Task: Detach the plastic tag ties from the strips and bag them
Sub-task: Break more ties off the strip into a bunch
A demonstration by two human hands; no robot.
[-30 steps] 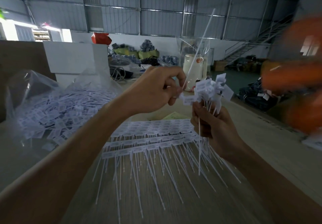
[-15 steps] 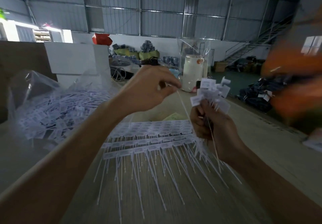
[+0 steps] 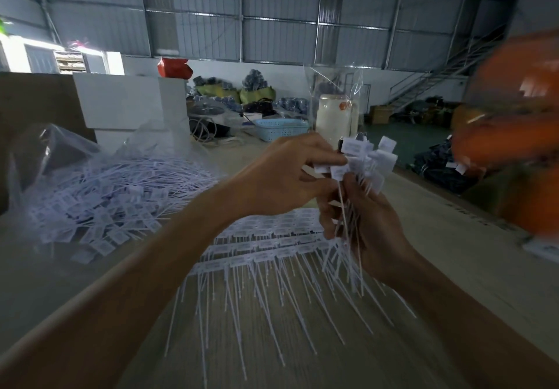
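At far left on the desk (image 3: 453, 252) we note a clear bag (image 3: 45, 158), mouth open, with loose ties (image 3: 99, 204) heaped in and spilling out of it. Behind it stand white boxes (image 3: 130, 101) with a red object (image 3: 174, 67) on top. At centre, strips (image 3: 263, 240) of undetached ties lie flat in rows, tag heads in a band, tails fanned toward us. Above them our left hand (image 3: 281, 177) is raised, its grip pinching one tag head at the top of the bundle (image 3: 363, 161). Just beside it, touching, our right hand (image 3: 372, 231) grasps the bundle, fingers curled round the stems; the tag heads stand above the fist, the tails hang below it over the strips. Behind the hands we see a blue basket (image 3: 281, 128) and a white jug (image 3: 332, 116) under a clear plastic sheet. At far right is an orange blur (image 3: 514, 116); we cannot tell what it is.
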